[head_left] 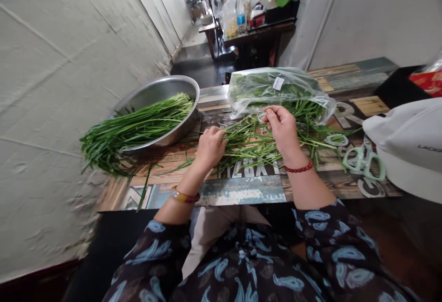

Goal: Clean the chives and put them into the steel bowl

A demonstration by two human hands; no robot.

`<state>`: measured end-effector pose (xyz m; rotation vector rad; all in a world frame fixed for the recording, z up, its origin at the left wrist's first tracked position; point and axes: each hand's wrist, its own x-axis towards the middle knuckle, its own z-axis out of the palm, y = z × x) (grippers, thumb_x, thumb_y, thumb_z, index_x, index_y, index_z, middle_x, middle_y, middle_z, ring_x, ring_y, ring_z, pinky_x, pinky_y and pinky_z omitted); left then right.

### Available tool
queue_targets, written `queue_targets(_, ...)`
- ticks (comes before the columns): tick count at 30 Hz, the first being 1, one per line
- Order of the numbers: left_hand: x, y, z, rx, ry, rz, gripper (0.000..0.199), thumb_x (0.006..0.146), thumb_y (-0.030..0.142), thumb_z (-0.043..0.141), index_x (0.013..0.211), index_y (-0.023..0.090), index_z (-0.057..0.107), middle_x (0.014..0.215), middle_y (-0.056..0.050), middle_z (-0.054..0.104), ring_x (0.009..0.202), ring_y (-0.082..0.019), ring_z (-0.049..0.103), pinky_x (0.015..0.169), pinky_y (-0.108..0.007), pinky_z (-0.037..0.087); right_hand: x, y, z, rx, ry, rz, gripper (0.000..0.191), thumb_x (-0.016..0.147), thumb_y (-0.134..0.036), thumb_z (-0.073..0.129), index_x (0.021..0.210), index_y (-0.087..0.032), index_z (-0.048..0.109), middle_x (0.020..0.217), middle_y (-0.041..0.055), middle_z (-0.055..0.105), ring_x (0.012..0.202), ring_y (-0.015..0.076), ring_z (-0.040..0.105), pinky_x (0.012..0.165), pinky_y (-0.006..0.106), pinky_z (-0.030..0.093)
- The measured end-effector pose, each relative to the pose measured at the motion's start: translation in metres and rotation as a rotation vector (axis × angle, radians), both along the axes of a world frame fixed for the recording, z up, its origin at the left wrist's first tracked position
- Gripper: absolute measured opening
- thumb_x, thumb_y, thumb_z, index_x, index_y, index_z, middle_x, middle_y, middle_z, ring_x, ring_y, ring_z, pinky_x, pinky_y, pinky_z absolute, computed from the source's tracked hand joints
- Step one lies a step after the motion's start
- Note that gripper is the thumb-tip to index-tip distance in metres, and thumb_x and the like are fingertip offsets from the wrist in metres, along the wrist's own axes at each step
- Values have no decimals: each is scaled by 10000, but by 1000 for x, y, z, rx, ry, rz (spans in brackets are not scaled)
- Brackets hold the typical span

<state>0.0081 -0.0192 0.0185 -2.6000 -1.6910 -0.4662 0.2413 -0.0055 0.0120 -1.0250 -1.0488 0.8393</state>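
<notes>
Loose garlic chives [253, 148] lie scattered over the middle of the table. At their left end is my left hand [210, 146], its fingers curled closed on some stalks, the fingertips partly hidden. My right hand [282, 129] hovers over the pile with thumb and forefinger pinched together; what lies between them is too small to make out. Just beyond it, a clear plastic bag [253, 91] with a white label holds more chives. To the left, a thick bundle of chives [145, 124] rests in a metal basin [165, 82], its leafy ends hanging over the rim.
Green-handled scissors [366, 163] lie at the right, near a white cap [407, 145]. The patterned table [241, 190] ends close to my body. A wall [69, 85] stands at the left. Behind, another table holds a water bottle [241, 14] and bags.
</notes>
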Motion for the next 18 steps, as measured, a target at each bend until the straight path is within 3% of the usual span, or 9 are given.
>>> queue_targets(3,16,15,-9,-60,4,-21,226,879,264,612,1060,172,711,1101,-133,660,1007,-293,581,888,-426,463,-1,4,-3,-32,-13,-11,259,840,-447,644,911,-198,652,701,-15,652,651,116,604,626,248,473)
queue_targets(5,17,23,-15,-117,-51,-101,139,847,186,613,937,187,719,1002,-101,673,957,-267,589,862,-398,464,-2,6,-6,-51,-33,-17,242,838,-429,639,911,-198,654,693,-16,654,652,121,608,636,254,480)
queue_targets(9,6,32,-22,-176,-320,-229,122,807,98,563,802,179,654,867,-56,665,876,-211,590,841,-344,454,-5,9,-11,-63,-130,-4,224,866,-405,605,941,-201,659,700,-10,672,662,135,625,654,269,490)
queue_targets(13,-3,34,-23,-229,-588,-149,78,831,158,532,837,178,607,786,-7,626,750,-153,556,726,-270,428,-8,5,-12,4,-422,6,195,914,-365,561,949,-221,687,806,22,716,746,169,656,728,317,505)
queue_targets(18,-3,27,-15,-261,-769,-127,59,830,185,528,813,175,584,741,15,588,699,-123,512,675,-239,387,-11,0,-12,197,-787,87,211,956,-322,532,974,-255,731,1001,64,741,975,224,672,912,396,503)
